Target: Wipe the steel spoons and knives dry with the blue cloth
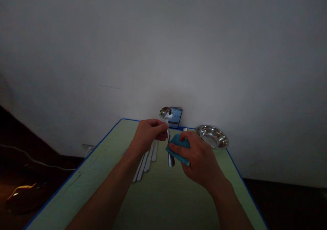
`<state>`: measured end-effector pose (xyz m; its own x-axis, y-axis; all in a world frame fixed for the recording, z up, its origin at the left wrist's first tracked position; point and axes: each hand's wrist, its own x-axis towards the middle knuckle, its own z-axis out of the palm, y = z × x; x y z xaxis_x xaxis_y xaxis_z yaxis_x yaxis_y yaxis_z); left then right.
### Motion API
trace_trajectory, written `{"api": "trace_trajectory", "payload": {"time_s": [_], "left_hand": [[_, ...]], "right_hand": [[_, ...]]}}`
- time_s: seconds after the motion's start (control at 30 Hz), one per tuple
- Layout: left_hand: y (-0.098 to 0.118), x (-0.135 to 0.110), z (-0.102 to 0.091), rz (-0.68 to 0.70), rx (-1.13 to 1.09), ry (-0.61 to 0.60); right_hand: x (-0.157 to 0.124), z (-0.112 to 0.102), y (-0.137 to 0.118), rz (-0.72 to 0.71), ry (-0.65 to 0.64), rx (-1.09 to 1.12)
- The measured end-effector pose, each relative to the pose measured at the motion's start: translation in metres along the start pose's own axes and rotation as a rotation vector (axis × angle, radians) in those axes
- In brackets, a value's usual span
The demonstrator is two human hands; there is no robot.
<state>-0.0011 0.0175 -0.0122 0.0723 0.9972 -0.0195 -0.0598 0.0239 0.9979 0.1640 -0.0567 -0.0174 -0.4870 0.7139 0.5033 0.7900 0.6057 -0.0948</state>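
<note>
Polished steel spoon (166, 113) stands upright, bowl up, gripped by the closed left hand (148, 134). The curled right hand (200, 158) pinches a crumpled teal cloth (178, 148) around the handle, hiding its middle. Behind the bowl, a blurred blue-and-white card (176, 118) is unreadable. Slim silver cutlery handles (146, 163) vanish under the left hand; a shallow steel dish (213, 136) sits at the far edge of the green, blue-edged table (163, 202).
</note>
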Motion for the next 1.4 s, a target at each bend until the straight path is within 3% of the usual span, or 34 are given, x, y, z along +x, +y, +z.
{"api": "trace_trajectory", "payload": {"time_s": [0.63, 1.4], "left_hand": [[0.0007, 0.0024, -0.0042, 0.022, -0.041, 0.038], [-0.0009, 0.0067, -0.0097, 0.049, -0.102, 0.057]], "right_hand": [[-0.0017, -0.0076, -0.0042, -0.022, -0.150, 0.031], [-0.0028, -0.0083, -0.0063, -0.014, -0.208, 0.026]]}}
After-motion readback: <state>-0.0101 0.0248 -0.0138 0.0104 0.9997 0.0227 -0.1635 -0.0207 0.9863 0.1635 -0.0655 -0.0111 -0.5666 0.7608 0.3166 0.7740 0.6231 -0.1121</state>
